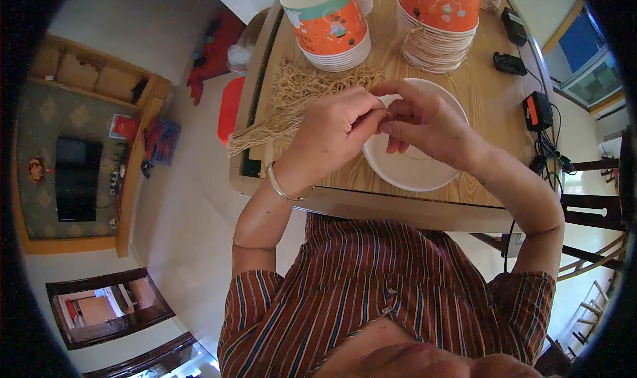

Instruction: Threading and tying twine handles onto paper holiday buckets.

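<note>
My left hand (332, 127) and my right hand (428, 120) meet over a white round paper bucket (413, 177), their fingertips pinched together. Whatever they hold is too small and hidden by the fingers to name. A thin line, perhaps a strand, shows below the right fingers against the white. A metal bangle (279, 184) circles my left wrist. Beside and beyond the left hand lies a loose bundle of beige twisted cords (272, 127), its far part tangled in a heap.
Upside-down stacks of orange and green printed paper buckets (335, 29) (441, 9) stand at the table's far side; beige cords hang at the right stack's rims. Black adapters (537, 111) and cables line the right edge. A red stool (231, 109) is left of the wooden table (491, 112).
</note>
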Tool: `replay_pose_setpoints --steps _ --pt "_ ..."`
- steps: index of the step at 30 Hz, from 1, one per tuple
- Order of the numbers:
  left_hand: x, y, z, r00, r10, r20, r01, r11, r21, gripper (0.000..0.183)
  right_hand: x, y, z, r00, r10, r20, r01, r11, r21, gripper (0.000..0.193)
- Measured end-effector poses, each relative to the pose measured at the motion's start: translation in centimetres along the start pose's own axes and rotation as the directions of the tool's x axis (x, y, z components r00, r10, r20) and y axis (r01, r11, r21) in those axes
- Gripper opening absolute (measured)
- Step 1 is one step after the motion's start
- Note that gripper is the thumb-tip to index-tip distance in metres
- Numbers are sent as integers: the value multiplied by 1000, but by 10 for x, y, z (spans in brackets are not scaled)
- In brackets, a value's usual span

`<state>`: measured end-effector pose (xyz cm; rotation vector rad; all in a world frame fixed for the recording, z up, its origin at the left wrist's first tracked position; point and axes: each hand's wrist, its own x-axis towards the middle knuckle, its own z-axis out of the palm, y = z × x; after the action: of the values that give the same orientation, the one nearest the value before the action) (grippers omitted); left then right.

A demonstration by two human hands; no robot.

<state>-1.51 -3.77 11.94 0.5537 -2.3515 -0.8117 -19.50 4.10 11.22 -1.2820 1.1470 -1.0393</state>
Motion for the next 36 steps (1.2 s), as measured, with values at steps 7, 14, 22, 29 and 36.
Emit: replay_pose_setpoints --steps 7,14,22,29,36 --pt "-1 -4 -2 998 -5 70 4 1000 11 8 0 3 -2 995 73 -64 -80 991 -106 13" --pt "-2 -16 -7 991 -135 20 136 962 -237 9 -2 4 -9 995 51 -84 -58 994 -92 12" --pt "-3 -13 -10 970 -240 -49 211 920 -330 28 -5 2 -10 997 33 -65 -32 999 21 7" --pt "-2 -1 5 993 -119 10 120 983 -140 28 -7 4 -2 996 -12 -92 10 1000 -19 11" --pt "-5 -5 8 964 -254 82 267 907 -325 20 -8 2 -3 999 9 -40 -10 1000 -13 10"
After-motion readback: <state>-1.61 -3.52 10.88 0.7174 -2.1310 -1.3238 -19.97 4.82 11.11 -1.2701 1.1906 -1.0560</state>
